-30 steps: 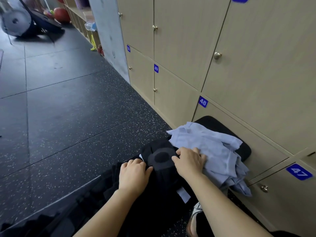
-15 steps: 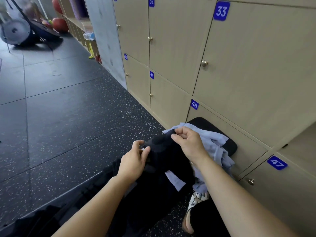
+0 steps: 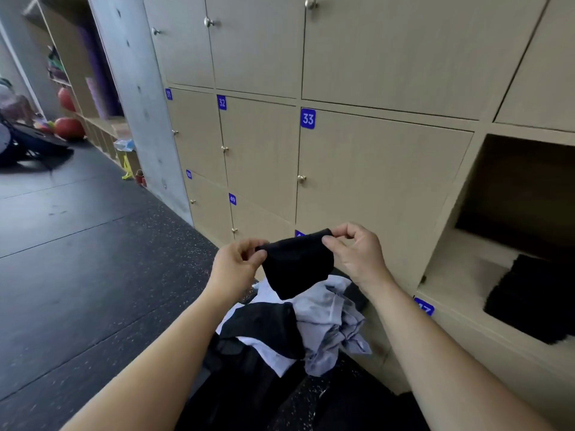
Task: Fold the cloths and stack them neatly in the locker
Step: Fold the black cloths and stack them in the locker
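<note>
Black cloth (image 3: 297, 264) is held up in the air, pinched at its two upper corners. The left corner is nipped between the thumb and forefinger of the left hand (image 3: 236, 267), the right corner between the thumb and forefinger of the right hand (image 3: 357, 255). The other fingers of both hands are loosely curled. The top edge is drawn fairly taut between the two hands, and the rest of the cloth hangs below in a rounded, tapering shape.

Just below the hands and nearer, a loose pile (image 3: 329, 318) of light blue and white cloths is seen, with a dark piece (image 3: 264, 328) draped across its left side. Whether the lower tip of the hanging cloth touches the pile cannot be told. The pile is heaped on something dark at the foot of the lockers.

To the right, an open locker (image 3: 451, 244) is seen at about the height of the hands, and a folded black cloth (image 3: 535, 301) is laid flat on its floor, towards the right side. Behind the hands stands a closed door (image 3: 373, 181) numbered 33, among other closed doors with small round knobs.

To the left, a dark speckled floor (image 3: 93, 259) is spread out. Far to the left, a grey concrete pillar (image 3: 133, 88) is seen, and beyond it open shelves with a red ball (image 3: 70, 127) at their foot.
</note>
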`<action>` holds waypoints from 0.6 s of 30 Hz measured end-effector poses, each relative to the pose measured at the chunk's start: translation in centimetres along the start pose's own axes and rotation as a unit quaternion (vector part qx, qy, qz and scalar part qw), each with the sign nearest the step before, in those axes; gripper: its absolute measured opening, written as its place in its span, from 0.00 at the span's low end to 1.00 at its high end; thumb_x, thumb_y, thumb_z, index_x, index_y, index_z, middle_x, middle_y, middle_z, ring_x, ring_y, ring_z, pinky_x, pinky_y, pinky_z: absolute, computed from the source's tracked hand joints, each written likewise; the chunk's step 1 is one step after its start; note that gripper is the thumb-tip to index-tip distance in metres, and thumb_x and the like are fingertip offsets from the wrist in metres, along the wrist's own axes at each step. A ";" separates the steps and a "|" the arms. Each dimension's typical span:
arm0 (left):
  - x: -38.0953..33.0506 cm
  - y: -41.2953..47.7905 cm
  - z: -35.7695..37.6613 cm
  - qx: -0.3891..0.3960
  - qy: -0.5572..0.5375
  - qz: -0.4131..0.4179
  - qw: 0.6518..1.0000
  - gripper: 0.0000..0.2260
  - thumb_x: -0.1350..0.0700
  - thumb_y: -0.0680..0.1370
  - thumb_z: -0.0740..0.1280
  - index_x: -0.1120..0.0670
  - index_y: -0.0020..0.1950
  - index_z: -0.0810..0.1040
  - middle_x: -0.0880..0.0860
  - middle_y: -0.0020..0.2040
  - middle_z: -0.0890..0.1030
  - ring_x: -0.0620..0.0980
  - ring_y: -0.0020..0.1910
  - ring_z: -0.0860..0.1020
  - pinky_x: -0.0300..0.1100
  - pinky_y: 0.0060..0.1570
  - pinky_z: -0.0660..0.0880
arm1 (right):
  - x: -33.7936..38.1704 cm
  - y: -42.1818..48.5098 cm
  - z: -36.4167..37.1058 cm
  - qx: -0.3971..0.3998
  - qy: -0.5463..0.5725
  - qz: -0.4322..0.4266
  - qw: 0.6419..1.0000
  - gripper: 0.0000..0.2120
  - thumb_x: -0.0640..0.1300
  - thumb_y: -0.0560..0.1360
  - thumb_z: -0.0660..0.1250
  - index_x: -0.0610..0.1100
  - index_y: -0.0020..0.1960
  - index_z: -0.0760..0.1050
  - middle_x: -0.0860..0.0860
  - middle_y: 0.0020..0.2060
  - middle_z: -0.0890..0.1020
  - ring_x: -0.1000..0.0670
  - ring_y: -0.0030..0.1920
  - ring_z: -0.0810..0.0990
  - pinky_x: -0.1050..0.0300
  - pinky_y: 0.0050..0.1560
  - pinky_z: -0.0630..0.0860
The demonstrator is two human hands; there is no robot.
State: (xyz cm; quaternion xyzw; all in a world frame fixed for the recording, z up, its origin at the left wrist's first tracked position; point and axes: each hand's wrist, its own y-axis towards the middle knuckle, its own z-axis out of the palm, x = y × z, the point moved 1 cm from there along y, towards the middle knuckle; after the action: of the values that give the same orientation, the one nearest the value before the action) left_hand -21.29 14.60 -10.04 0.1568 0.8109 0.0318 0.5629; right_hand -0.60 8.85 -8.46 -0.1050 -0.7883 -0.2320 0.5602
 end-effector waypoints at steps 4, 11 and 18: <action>-3.7 0.2 0.9 0.035 0.021 0.031 0.999 0.10 0.61 0.79 0.65 0.49 0.41 0.78 0.54 0.36 0.74 0.46 0.32 0.68 0.29 0.29 0.65 | 2.1 -0.7 -3.8 -0.012 0.105 -0.004 0.994 0.06 0.34 0.74 0.70 0.41 0.40 0.76 0.48 0.38 0.81 0.56 0.36 0.79 0.69 0.38 0.74; -8.4 -0.4 4.4 0.160 -0.058 0.032 0.985 0.07 0.62 0.79 0.63 0.56 0.45 0.79 0.49 0.39 0.79 0.41 0.34 0.75 0.38 0.42 0.68 | 3.9 -1.9 -7.9 -0.025 0.160 -0.028 0.986 0.06 0.32 0.75 0.68 0.39 0.40 0.74 0.48 0.31 0.79 0.54 0.32 0.77 0.64 0.35 0.73; -11.8 -1.1 8.5 0.255 0.013 0.045 0.966 0.23 0.43 0.82 0.58 0.61 0.40 0.74 0.51 0.30 0.69 0.46 0.27 0.68 0.37 0.29 0.65 | 3.8 -3.0 -10.4 0.013 0.122 -0.007 0.992 0.06 0.34 0.75 0.69 0.42 0.41 0.74 0.47 0.33 0.79 0.52 0.33 0.77 0.61 0.37 0.73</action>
State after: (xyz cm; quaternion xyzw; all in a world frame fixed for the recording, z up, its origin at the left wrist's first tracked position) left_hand -9.97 9.10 -2.75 0.3312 0.7915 -0.1488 0.4916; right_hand 5.51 0.84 -2.91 -0.0631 -0.7174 -0.2367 0.6521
